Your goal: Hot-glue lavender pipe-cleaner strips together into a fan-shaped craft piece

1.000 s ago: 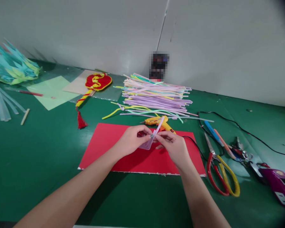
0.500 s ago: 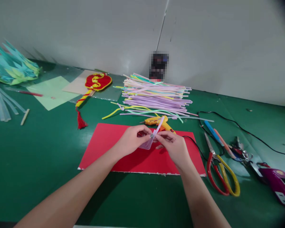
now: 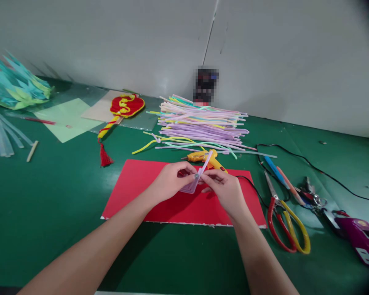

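Note:
Both hands meet above a red sheet (image 3: 135, 192) on the green table. My left hand (image 3: 169, 182) and my right hand (image 3: 226, 190) pinch a small folded piece of pale purple pipe cleaner (image 3: 194, 185) between their fingertips; one end of it sticks up toward the yellow glue gun (image 3: 207, 158) lying just behind. All fingers are closed on the piece. A big pile of pastel pipe cleaners (image 3: 199, 123) lies further back.
Scissors with red and yellow handles (image 3: 287, 225), pens (image 3: 279, 174), a black cable (image 3: 310, 164) and a purple tool (image 3: 355, 235) lie to the right. A red and yellow tassel ornament (image 3: 123, 108), green paper (image 3: 66, 119), clear sticks (image 3: 1, 137) and teal paper leaves (image 3: 12, 88) lie at left.

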`<state>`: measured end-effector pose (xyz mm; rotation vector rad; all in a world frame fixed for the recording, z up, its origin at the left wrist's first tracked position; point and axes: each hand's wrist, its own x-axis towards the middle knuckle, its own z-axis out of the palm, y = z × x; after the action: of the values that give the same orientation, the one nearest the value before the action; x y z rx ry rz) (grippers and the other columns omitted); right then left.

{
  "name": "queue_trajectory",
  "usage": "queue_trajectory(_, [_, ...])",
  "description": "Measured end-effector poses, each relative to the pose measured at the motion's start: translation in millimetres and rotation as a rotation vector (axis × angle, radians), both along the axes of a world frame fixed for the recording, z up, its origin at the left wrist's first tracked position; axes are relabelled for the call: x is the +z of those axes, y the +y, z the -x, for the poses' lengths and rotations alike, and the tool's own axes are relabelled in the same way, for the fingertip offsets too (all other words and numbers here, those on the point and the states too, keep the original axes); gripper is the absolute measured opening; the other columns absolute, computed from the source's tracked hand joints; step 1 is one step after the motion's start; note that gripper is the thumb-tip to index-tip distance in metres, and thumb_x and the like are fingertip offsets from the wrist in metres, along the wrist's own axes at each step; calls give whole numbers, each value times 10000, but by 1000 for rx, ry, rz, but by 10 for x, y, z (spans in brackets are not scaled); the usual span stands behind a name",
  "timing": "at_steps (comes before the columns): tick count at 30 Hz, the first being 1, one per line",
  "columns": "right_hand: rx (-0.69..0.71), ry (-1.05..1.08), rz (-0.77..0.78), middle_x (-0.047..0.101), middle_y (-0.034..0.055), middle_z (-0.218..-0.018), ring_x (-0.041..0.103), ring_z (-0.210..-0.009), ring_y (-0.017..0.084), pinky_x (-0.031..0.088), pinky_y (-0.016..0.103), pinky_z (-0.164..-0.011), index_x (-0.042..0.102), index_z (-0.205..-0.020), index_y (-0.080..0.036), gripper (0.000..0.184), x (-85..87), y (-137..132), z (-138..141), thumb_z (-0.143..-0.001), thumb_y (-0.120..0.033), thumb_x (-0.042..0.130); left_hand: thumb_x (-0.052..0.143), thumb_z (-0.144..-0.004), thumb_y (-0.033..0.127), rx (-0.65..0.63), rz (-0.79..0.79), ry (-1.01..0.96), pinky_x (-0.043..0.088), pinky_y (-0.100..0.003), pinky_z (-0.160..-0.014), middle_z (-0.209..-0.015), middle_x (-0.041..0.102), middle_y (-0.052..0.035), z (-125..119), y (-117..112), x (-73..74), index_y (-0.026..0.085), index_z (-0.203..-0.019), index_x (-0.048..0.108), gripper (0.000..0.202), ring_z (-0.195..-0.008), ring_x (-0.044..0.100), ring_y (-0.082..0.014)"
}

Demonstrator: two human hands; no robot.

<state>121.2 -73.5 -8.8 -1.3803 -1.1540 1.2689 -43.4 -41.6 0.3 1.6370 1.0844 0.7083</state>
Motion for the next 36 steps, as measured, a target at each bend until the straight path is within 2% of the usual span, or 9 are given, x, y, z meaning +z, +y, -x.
queue_trajectory(9, [41,-11,20,680,40,-729,663,-678,189,568,271,-490,660,-811,-185,250,21,0,-53,-677,-396,661,556,-763,242,6,11,10,466,-271,-695,-818,665,-20,-3,1,-1,175,-797,623,100,-748,601,-153])
queue_trajectory(19, [-51,-18,22,668,51,-700,640,-669,177,522,240,-466,644,-814,-158,254,87,15,-71,-675,-370,663,560,-755,228,-11,47,17,462,-263,-696,-808,670,-23,-7,1,-14,172,-798,633,102,-739,605,-149])
queue_trajectory(27, [-44,-118,-16,642,37,-661,578,-547,125,457,207,-421,655,-790,-150,250,93,14,-87,-681,-375,658,547,-775,291,-56,46,-11,465,-270,-698,-829,673,-30,-2,-6,-33,176,-816,638,152,-759,611,-160])
queue_trajectory(33, [-35,-87,-35,639,29,-660,590,-593,133,461,197,-428,637,-792,-152,213,66,24,-90,-708,-348,640,561,-767,305,-57,24,-4,462,-266,-703,-822,672,-29,-7,0,-56,174,-816,641,161,-769,609,-161])
queue_trajectory(36, [-25,-78,-38,638,23,-663,592,-588,125,464,191,-429,627,-794,-152,200,50,27,-95,-715,-337,636,559,-770,287,-51,7,-22,464,-266,-735,-889,675,-32,-4,0,-46,184,-879,639,169,-816,613,-162])
